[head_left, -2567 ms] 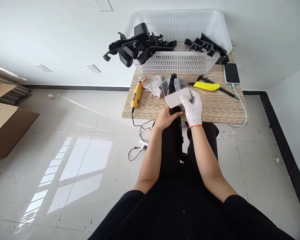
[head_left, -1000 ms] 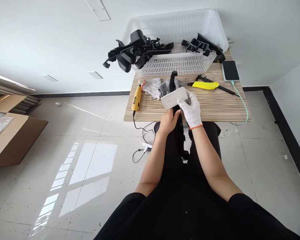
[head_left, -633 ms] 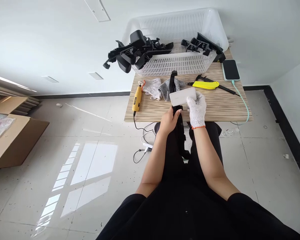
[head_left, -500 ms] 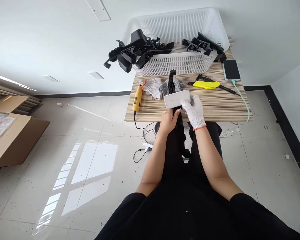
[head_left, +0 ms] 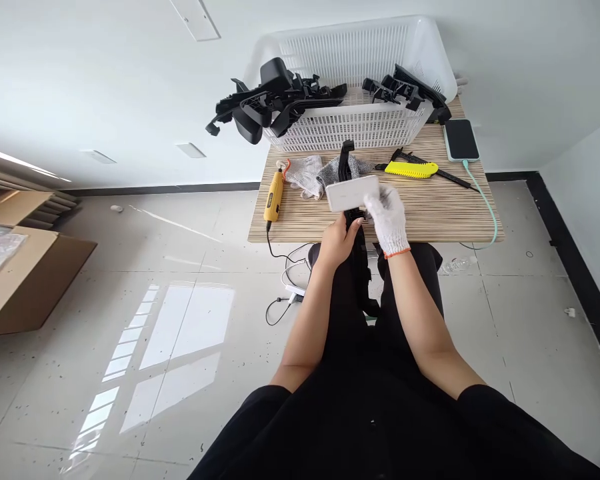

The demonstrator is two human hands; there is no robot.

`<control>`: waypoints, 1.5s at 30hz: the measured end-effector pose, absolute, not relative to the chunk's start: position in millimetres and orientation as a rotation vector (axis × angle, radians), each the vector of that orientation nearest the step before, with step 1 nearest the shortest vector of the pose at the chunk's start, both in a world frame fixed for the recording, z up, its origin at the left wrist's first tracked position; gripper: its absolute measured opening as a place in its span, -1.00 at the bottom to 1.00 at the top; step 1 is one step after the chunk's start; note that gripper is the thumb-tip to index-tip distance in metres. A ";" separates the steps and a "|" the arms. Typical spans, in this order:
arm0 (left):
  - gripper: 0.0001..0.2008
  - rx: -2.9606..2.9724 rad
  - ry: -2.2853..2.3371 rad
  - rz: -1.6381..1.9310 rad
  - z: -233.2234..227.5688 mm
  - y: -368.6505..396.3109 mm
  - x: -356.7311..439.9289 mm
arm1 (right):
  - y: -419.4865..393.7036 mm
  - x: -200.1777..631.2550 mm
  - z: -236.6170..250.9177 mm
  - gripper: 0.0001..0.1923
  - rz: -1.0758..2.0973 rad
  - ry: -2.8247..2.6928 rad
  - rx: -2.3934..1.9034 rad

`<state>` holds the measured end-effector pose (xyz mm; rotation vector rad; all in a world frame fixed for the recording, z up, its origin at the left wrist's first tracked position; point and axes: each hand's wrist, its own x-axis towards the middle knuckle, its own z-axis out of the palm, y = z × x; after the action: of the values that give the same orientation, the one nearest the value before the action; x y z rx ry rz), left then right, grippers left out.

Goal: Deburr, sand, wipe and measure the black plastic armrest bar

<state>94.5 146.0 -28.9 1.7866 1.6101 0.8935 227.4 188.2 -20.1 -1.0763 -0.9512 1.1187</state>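
Head view: left grip [head_left: 337,241] clasps black strip [head_left: 361,270]; right grip [head_left: 389,215], tilted inward, pinches white slab [head_left: 349,194].

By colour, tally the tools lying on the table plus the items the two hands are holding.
Yellow: 2 (power tool, utility knife)
Black: 2 (caliper, long part)
White: 1 (flat block)
Total: 5

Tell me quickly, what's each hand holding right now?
Left hand: bare, closed around the long black part.
Right hand: gloved, closed on the flat white piece.
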 end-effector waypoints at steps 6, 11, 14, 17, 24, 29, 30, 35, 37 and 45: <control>-0.52 1.862 1.628 0.838 -26.6 145.1 95.6 | 191.2 227.0 -15.0 -0.62 1.109 -0.820 -1.064; -0.55 1.896 1.635 0.831 -27.6 144.8 95.4 | 190.2 226.1 -11.9 -0.62 1.099 -0.820 -1.052; -0.55 1.897 1.622 0.840 -29.0 144.6 94.8 | 191.2 226.2 -14.1 -0.61 1.105 -0.798 -1.061; -0.56 1.902 1.622 0.863 -30.1 144.7 94.2 | 192.6 226.6 -17.0 -0.58 1.147 -0.893 -1.053; -0.51 1.893 1.672 0.864 -33.4 146.2 93.9 | 187.8 234.8 -14.4 -0.59 1.198 -0.936 -1.077; -0.54 1.888 1.610 0.904 -32.7 145.6 93.8 | 185.7 241.1 -13.6 -0.60 1.153 -0.842 -1.094; -0.54 1.880 1.633 0.890 -32.5 145.5 93.7 | 185.5 241.7 -13.7 -0.60 1.180 -0.890 -1.099; -0.55 1.870 1.626 0.907 -32.3 145.1 93.6 | 183.8 245.9 -10.2 -0.65 1.188 -0.903 -1.133; -0.56 1.867 1.615 0.921 -32.1 144.9 93.7 | 183.1 249.5 -7.3 -0.66 1.208 -0.919 -1.144; -0.57 1.846 1.622 0.894 -30.8 144.3 93.6 | 182.1 259.2 -8.4 -0.66 1.242 -0.967 -1.114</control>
<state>93.6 144.3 -30.8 1.8455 1.6215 0.8938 259.2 182.1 -8.4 -1.1137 -0.9675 1.2423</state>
